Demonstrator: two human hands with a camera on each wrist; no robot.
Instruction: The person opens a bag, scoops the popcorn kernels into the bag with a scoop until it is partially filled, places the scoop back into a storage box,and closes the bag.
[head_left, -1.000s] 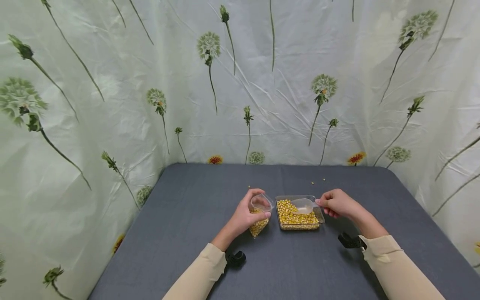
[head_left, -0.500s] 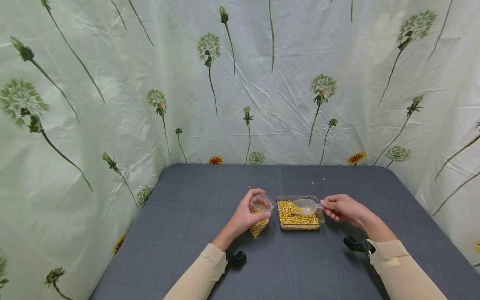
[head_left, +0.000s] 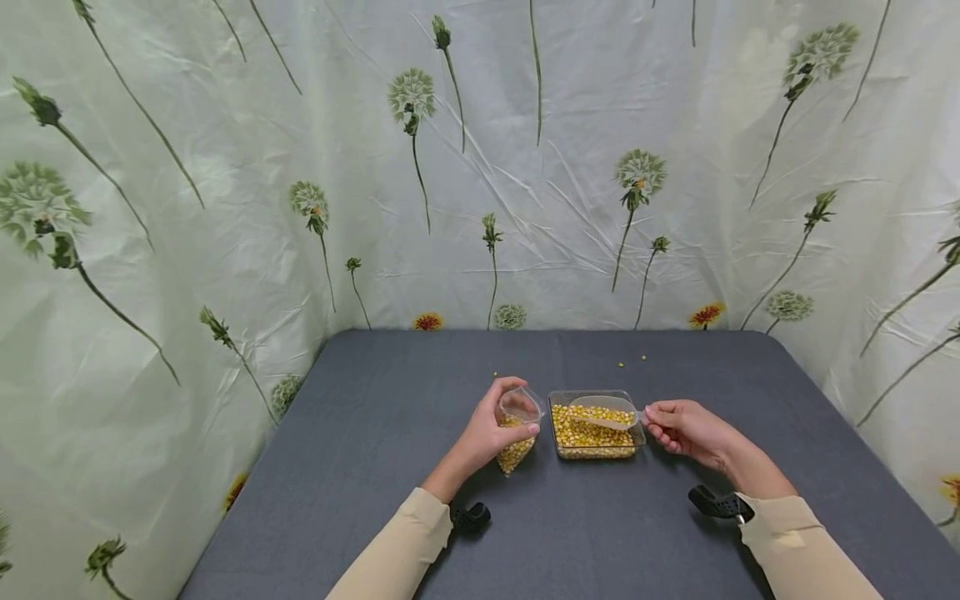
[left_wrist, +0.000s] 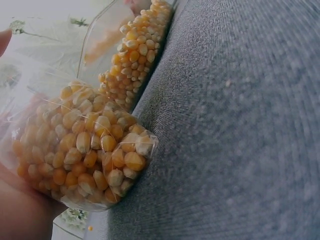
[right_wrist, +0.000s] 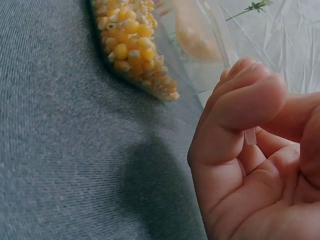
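Note:
My left hand (head_left: 491, 428) grips a clear plastic bag (head_left: 517, 451) partly filled with corn kernels, its mouth spread wide between thumb and fingers. In the left wrist view the bag (left_wrist: 85, 150) bulges with yellow and pale kernels just above the cloth. To the bag's right stands a clear rectangular container (head_left: 597, 457) of corn kernels (head_left: 573, 435). Over it, my right hand (head_left: 693, 429) pinches the handle of a translucent scoop (head_left: 606, 422) loaded with kernels. The right wrist view shows the curled fingers (right_wrist: 235, 110) around the handle's end.
A dark grey cloth covers the table (head_left: 420, 375). A few stray kernels lie behind the container, one of them a loose kernel (head_left: 620, 364). A white curtain (head_left: 465, 183) with a dandelion print hangs behind the table and along its sides.
The scoop has come up out of the kernels and levelled, now carrying a load. My right hand has shifted slightly right. The left hand keeps its hold on the bag.

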